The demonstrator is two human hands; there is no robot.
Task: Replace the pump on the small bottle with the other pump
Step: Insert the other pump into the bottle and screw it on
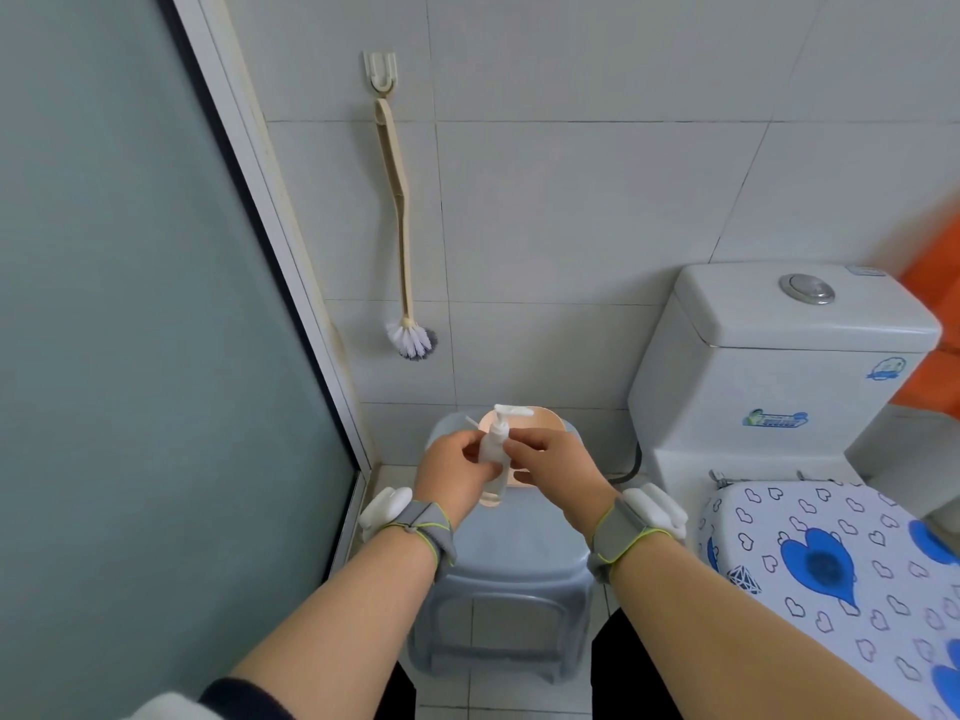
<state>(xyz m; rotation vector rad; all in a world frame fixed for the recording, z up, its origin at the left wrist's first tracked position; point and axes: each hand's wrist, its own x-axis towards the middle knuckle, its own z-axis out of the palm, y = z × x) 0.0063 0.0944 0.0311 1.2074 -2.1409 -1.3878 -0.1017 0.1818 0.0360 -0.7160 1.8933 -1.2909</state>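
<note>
We see a small bottle (492,462) of clear, smooth plastic, slim and cylindrical, held tilted above a grey-blue plastic stool (511,543) with a rounded, glossy seat. A white pump (506,415) sits on the bottle's neck, its flat spout pointing right and its collar narrow and ribless as far as we can tell. Behind the bottle on the stool rests a shallow peach-coloured dish (540,415), oval and matte; a thin white piece (471,421) pokes out at its left edge, too small for us to say what it is.

Our left hand (449,472) curls around the lower body of the bottle, fingers folded in and closed on it. Our right hand (553,462) is pinched at the bottle's upper part just under the pump, thumb and forefinger drawn together on it, the other fingers loosely bent. Both wrists carry grey fabric straps with yellow-green edging and a white, rounded plastic block on each.

Around us the wall is glossy white tile with thin dark grout. A beige long-handled brush (402,236) with white and dark bristles hangs from a hook. To the right stands a white ceramic toilet cistern (769,366) with a chrome button, and a soft lid cover (831,558) printed with blue hearts. A frosted glass panel (130,304) fills the left side
</note>
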